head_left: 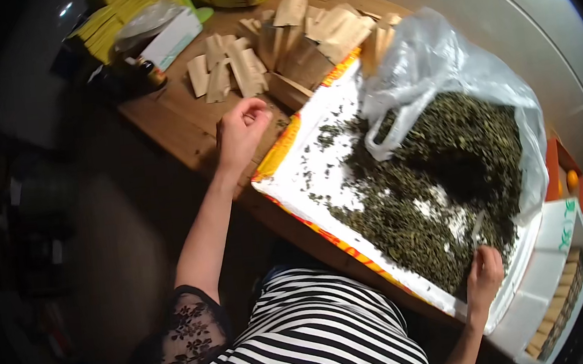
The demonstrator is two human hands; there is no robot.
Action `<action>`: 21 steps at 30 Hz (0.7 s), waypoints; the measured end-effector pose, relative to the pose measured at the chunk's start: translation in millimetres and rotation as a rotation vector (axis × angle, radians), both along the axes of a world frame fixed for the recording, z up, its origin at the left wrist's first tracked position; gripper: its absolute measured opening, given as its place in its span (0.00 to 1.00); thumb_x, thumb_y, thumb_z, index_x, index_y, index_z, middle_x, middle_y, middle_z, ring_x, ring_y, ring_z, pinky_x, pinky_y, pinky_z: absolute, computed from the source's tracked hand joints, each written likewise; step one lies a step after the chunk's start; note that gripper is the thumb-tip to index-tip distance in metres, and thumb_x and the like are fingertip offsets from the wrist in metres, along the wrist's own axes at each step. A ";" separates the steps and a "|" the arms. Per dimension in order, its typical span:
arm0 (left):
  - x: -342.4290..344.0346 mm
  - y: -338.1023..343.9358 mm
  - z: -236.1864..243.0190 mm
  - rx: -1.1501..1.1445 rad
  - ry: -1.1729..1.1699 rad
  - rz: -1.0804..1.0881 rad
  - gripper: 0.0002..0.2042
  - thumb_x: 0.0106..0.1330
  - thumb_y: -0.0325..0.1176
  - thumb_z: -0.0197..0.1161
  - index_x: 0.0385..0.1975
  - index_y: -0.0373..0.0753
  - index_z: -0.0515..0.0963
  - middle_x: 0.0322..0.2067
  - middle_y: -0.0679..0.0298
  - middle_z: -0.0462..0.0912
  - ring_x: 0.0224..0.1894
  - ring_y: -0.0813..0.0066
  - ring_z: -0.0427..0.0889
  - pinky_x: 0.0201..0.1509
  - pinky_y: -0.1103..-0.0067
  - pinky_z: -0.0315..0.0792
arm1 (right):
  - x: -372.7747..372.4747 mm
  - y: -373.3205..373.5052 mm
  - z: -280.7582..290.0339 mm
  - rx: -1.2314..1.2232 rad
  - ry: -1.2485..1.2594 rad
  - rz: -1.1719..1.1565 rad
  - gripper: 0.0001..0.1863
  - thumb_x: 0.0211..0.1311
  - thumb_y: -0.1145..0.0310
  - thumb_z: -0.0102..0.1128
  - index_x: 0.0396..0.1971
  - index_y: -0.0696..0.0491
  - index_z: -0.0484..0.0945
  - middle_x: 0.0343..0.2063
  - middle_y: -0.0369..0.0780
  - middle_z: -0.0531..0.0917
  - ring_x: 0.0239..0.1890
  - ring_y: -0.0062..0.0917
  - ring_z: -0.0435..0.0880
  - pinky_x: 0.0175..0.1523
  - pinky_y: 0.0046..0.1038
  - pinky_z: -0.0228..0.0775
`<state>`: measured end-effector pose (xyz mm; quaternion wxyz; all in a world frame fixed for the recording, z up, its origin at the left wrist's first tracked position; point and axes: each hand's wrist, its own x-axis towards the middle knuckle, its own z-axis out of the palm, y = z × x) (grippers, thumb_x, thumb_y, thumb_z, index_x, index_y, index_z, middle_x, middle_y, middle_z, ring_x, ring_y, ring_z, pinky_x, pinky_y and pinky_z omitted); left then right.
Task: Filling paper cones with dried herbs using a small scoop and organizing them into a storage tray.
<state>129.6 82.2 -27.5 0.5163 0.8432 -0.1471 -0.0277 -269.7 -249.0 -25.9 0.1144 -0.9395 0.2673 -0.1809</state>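
The right hand (485,274) has its fingers clamped on a slim pale tool (478,226) by the dried leaves (401,231) in a white tray (291,175); the left hand (239,132) curls near the rim, its grip impossible to tell. A hasty lift could scatter leaves onto the surface (167,127); the slack plastic bag (426,46) could slump inward.

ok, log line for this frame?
left hand: curled, near brown packets | right hand: holding pale tool at dried leaves | plastic bag: open, leaves at mouth
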 end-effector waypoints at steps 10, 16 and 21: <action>126.1 -30.6 -30.0 0.364 -0.370 0.429 0.38 0.52 0.44 0.74 0.58 0.26 0.67 0.46 0.41 0.80 0.52 0.46 0.79 0.58 0.62 0.71 | 1.3 -1.2 -11.3 -0.006 -0.039 -0.055 0.03 0.62 0.79 0.60 0.35 0.61 0.78 0.32 0.43 0.79 0.32 0.33 0.78 0.38 0.30 0.71; 140.8 -39.9 -33.7 0.517 -0.183 0.465 0.48 0.51 0.36 0.73 0.70 0.26 0.51 0.56 0.38 0.73 0.64 0.46 0.70 0.69 0.64 0.65 | -2.2 -2.3 -20.3 0.018 -0.098 -0.092 0.03 0.62 0.79 0.60 0.34 0.61 0.77 0.32 0.44 0.79 0.32 0.33 0.78 0.38 0.31 0.71; 111.3 -10.8 -9.0 0.379 -0.279 0.362 0.33 0.49 0.39 0.70 0.55 0.30 0.71 0.48 0.41 0.81 0.51 0.48 0.81 0.54 0.65 0.75 | -1.2 7.3 -9.1 0.157 -0.130 -0.188 0.02 0.67 0.78 0.56 0.35 0.61 0.76 0.29 0.41 0.77 0.31 0.27 0.76 0.40 0.27 0.70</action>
